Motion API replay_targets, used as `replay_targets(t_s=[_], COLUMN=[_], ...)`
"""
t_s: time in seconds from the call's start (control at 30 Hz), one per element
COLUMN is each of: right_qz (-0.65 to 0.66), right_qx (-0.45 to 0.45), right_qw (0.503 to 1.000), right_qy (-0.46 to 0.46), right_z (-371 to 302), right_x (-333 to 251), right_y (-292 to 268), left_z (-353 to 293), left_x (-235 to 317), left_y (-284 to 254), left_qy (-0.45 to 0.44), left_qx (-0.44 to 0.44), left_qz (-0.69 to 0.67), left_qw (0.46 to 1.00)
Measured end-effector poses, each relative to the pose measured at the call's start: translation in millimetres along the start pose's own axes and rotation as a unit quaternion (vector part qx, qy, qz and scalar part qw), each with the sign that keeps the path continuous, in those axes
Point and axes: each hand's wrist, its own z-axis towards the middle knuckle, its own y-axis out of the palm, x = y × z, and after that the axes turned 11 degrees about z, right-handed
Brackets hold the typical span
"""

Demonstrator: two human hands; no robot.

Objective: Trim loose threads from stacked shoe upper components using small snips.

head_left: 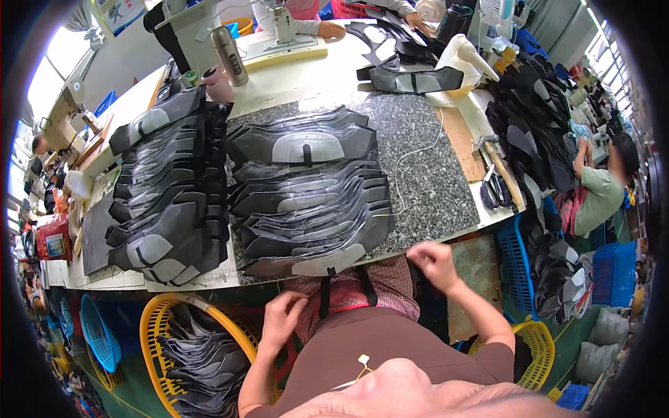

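Note:
My left hand (281, 318) is beside my lap, just below the table's front edge, its fingers curled in and nothing showing in them. At the front edge, right of the middle stack, my right hand (433, 265) is raised with thumb and fingertips drawn together; anything between them is too small to tell. In front of me lies an overlapping stack of dark grey padded fabric pieces (306, 209) with lighter grey patches and black tabs. A second stack of similar pieces (167, 202) lies to its left. A thin white cord (398, 171) curves across the speckled stone slab (439, 188) to the middle stack.
Scissors (493, 189) and a wooden-handled hammer (505, 174) lie at the table's right. A steel flask (228, 56) and a sewing machine (284, 28) stand at the back, where other people work. Yellow basket (157, 348) with dark pieces stands lower left; blue basket (514, 265) at right.

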Motion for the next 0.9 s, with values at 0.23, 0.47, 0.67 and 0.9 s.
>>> replay_targets(t_s=[0.23,0.47,0.67,0.9], right_qz=[-0.216,-0.196,0.007,0.141], right_qx=[-0.05,-0.111,-0.359,-0.271], right_qw=[0.966,0.949,0.917,0.95], right_qy=[-0.131,-0.222,-0.175,-0.062], right_z=[97,72,42,45], right_x=[34,-44,-95,-89], right_y=[-19,17,79,105], left_z=[37,37,30,46], left_x=[42,71,81,69], left_y=[-1,-7,-27,-61], left_qy=[0.115,0.212,0.178,0.165], left_qx=[0.068,0.092,-0.181,-0.087], left_qz=[-0.032,-0.05,-0.181,-0.058], left_qw=[0.991,0.972,0.95,0.981])
